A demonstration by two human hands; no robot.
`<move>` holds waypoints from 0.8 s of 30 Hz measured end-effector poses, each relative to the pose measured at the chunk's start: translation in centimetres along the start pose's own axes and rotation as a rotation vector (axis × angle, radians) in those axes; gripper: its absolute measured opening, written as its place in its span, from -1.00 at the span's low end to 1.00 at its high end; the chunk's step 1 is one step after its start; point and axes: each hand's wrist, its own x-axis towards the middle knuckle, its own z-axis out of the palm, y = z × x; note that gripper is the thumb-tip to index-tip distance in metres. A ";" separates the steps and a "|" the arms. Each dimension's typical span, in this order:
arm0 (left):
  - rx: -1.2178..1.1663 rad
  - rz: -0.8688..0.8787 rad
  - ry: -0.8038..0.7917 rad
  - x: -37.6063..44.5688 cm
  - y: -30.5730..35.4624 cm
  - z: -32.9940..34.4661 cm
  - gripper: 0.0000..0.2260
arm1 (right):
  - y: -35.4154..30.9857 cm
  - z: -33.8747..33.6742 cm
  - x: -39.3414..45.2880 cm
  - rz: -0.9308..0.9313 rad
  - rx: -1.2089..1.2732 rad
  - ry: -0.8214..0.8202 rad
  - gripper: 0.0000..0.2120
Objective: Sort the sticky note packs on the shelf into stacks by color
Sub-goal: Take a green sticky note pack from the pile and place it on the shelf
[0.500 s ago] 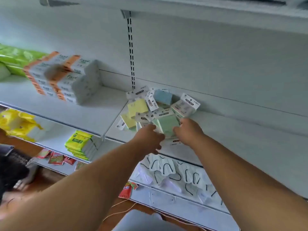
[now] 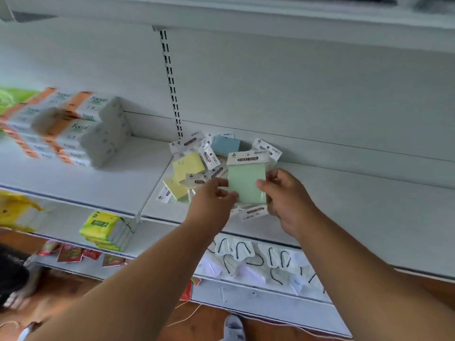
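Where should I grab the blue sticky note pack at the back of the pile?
Probably pinch the blue sticky note pack by its left and right edges, coming from above and the front. Its blue face lies exposed, while its white header card sits at the rear by the back panel, and other packs crowd its near edge.

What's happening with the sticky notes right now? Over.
Left hand and right hand both grip the pale green sticky note pack. Mixed yellow and blue packs piled unsorted behind. Nothing blocking.
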 end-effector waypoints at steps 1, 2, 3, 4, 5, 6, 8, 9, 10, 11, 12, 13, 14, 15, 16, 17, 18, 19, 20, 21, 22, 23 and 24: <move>-0.008 0.027 -0.030 -0.7 -0.2 0.6 -0.83 | 0.3 -0.9 -0.9 0.002 0.018 0.032 -0.84; -0.006 0.064 -0.064 -1.2 -0.4 1.3 -0.82 | 0.5 -1.9 -1.8 -0.008 -0.001 0.073 -0.85; 0.007 0.098 -0.103 -1.9 -0.6 2.0 -0.82 | 1.1 -3.1 -2.5 -0.023 -0.039 0.110 -0.86; 0.030 0.125 -0.135 -2.5 -1.0 2.9 -0.82 | 1.6 -4.2 -3.3 -0.030 -0.089 0.139 -0.89; 0.060 0.140 -0.162 -3.1 -1.3 3.9 -0.81 | 2.2 -5.4 -4.2 -0.033 -0.137 0.171 -0.91; 0.068 0.142 -0.186 -4.0 -1.5 4.7 -0.81 | 2.7 -6.7 -5.0 -0.029 -0.172 0.206 -0.90; 0.067 0.157 -0.238 -5.4 -1.9 6.7 -0.81 | 3.3 -9.2 -6.3 -0.037 -0.204 0.256 -0.90; 0.074 0.171 -0.255 -6.0 -1.8 7.6 -0.81 | 3.5 -10.4 -6.8 -0.046 -0.224 0.277 -0.90; 0.088 0.185 -0.267 -6.5 -1.6 8.7 -0.80 | 3.5 -11.6 -7.3 -0.053 -0.243 0.299 -0.90; 0.106 0.200 -0.272 -7.0 -1.3 9.9 -0.80 | 3.5 -12.8 -7.7 -0.064 -0.255 0.321 -0.91; 0.127 0.216 -0.273 -7.4 -1.0 11.2 -0.78 | 3.5 -14.1 -8.0 -0.077 -0.265 0.343 -0.91; 0.153 0.233 -0.272 -7.8 -0.6 12.7 -0.77 | 3.5 -15.6 -8.2 -0.088 -0.283 0.366 -0.91; 0.189 0.251 -0.272 -8.3 -0.2 14.5 -0.75 | 3.6 -17.3 -8.4 -0.094 -0.307 0.385 -0.89; 0.226 0.268 -0.274 -8.8 0.2 16.4 -0.74 | 3.9 -19.2 -8.5 -0.096 -0.332 0.402 -0.88; 0.256 0.281 -0.277 -9.5 0.7 18.4 -0.74 | 4.1 -21.3 -8.7 -0.097 -0.353 0.416 -0.87; 0.279 0.295 -0.280 -10.2 1.2 20.7 -0.73 | 4.5 -23.6 -8.8 -0.093 -0.373 0.430 -0.86; 0.296 0.304 -0.279 -10.8 1.7 22.9 -0.74 | 4.9 -26.0 -9.0 -0.085 -0.398 0.440 -0.86; 0.309 0.303 -0.276 -11.5 2.2 25.3 -0.74 | 5.2 -28.4 -9.1 -0.075 -0.435 0.446 -0.85; 0.320 0.300 -0.277 -12.3 2.9 27.5 -0.74 | 5.4 -30.8 -9.2 -0.067 -0.475 0.448 -0.84; 0.333 0.298 -0.283 -12.9 3.4 29.6 -0.74 | 5.5 -33.0 -9.3 -0.059 -0.507 0.448 -0.83; 0.350 0.293 -0.291 -13.5 4.0 31.4 -0.74 | 5.5 -35.1 -9.3 -0.049 -0.531 0.446 -0.81; 0.368 0.285 -0.296 -13.8 4.5 33.0 -0.73 | 5.4 -36.8 -9.3 -0.036 -0.552 0.444 -0.80; 0.380 0.275 -0.298 -14.2 5.0 34.4 -0.73 | 5.3 -38.4 -9.2 -0.023 -0.574 0.436 -0.79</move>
